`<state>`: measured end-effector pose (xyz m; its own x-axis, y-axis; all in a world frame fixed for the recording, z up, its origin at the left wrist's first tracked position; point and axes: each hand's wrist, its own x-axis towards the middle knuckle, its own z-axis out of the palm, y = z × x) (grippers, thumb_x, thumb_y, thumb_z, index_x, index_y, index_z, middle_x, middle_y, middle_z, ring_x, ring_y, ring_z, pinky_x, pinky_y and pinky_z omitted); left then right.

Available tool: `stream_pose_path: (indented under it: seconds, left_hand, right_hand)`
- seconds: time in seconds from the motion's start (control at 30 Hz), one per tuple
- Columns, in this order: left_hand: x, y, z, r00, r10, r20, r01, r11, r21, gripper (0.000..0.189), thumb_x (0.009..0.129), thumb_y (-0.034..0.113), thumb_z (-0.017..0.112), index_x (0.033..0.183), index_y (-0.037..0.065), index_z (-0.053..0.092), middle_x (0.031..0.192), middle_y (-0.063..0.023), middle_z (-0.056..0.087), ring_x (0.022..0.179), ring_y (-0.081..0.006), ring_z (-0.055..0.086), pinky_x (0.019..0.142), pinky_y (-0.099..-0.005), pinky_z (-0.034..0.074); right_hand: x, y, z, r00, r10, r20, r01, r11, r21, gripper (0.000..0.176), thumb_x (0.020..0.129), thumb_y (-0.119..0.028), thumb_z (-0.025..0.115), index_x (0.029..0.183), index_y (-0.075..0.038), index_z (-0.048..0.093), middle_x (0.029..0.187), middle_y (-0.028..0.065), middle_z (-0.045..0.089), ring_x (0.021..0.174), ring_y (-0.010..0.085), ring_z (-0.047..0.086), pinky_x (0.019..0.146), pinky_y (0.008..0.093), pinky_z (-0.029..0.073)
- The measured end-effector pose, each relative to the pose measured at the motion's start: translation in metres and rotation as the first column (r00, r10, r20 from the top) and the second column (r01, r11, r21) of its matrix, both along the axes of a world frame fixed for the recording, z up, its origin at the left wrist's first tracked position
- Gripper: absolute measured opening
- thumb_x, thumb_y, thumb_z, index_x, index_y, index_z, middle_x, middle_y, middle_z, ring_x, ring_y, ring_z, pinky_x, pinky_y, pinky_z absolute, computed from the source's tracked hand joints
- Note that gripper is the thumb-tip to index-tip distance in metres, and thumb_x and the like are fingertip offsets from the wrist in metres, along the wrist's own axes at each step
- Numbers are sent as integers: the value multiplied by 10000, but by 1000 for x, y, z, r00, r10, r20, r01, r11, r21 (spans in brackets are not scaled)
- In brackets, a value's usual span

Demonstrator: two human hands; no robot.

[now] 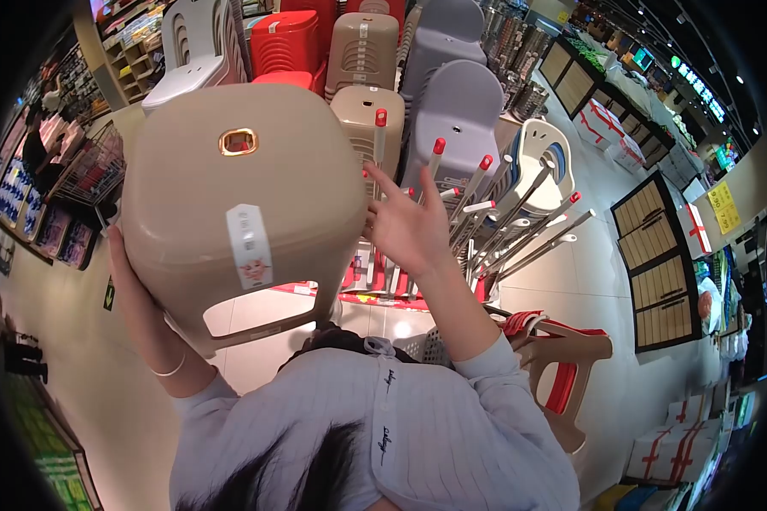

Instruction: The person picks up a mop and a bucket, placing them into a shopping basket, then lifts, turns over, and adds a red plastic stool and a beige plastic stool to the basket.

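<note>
A large beige plastic stool (307,196) with a gold-rimmed hole and a white label is held up close to the camera, its seat tilted into view. My left hand (118,241) grips the stool's left side; most of its fingers are hidden behind it. Beside the stool's right edge is my right hand (409,223), its thumb and index finger spread apart. The lower fingertips of that hand are at the stool's edge; whether they press on it I cannot tell.
Stacked beige stools (365,53), red stools (286,43) and grey chairs (457,106) stand ahead. White-handled poles with red tips (439,146) rise just beyond my right hand. Another beige stool (592,345) is at the right, a shopping cart (94,166) at the left.
</note>
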<state>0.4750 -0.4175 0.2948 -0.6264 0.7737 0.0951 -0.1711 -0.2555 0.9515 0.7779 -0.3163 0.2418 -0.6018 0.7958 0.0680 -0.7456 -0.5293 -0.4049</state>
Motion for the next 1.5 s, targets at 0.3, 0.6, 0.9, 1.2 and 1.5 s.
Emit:
stream_pose_path:
  seconds: [0.3, 0.6, 0.9, 1.2, 1.5]
  left_hand:
    - [-31, 10, -58, 960, -150, 236, 138, 988, 66, 585, 891, 492, 334, 1184, 2, 463, 1162, -118, 516, 1043, -201, 515, 871, -324, 409]
    - [-18, 19, -84, 909, -266, 323, 222, 961, 166, 585, 906, 481, 286, 1176, -8, 457, 1133, -124, 524, 1029, -209, 521, 856, -314, 421]
    - [-13, 26, -107, 901, -265, 343, 192, 954, 232, 536, 924, 436, 226, 1225, 33, 412, 1175, -93, 488, 1052, -206, 495, 892, -326, 397]
    - [6, 11, -87, 894, -196, 402, 131, 974, 184, 526, 919, 423, 212, 1210, 41, 426, 1146, -75, 503, 1031, -187, 500, 875, -315, 401]
    - [-34, 9, -135, 847, -524, 86, 457, 802, 383, 514, 917, 396, 226, 1186, 15, 443, 1016, -70, 554, 895, -138, 540, 761, -293, 450]
  right_hand:
    - [13, -33, 10, 984, 53, -171, -51, 999, 20, 869, 785, -672, 332, 1376, -64, 138, 1308, 316, 230, 1239, 380, 241, 982, 445, 260]
    - [31, -44, 5, 971, 12, -240, -2, 999, 42, 911, 754, -707, 345, 1389, -101, 100, 1332, 341, 175, 1256, 405, 215, 998, 470, 236]
    - [41, -49, -5, 950, 36, -311, -26, 999, 35, 889, 764, -693, 343, 1392, -125, 72, 1346, 349, 125, 1282, 415, 152, 1031, 496, 177]
    - [40, -52, -14, 982, -66, -174, 72, 997, 24, 884, 760, -727, 278, 1388, -124, 126, 1347, 271, 242, 1257, 326, 266, 1037, 392, 207]
    - [41, -50, -48, 984, -49, 173, 28, 992, 120, 838, 798, -705, 198, 1361, -84, 213, 1135, 123, 498, 1048, 217, 460, 879, 358, 349]
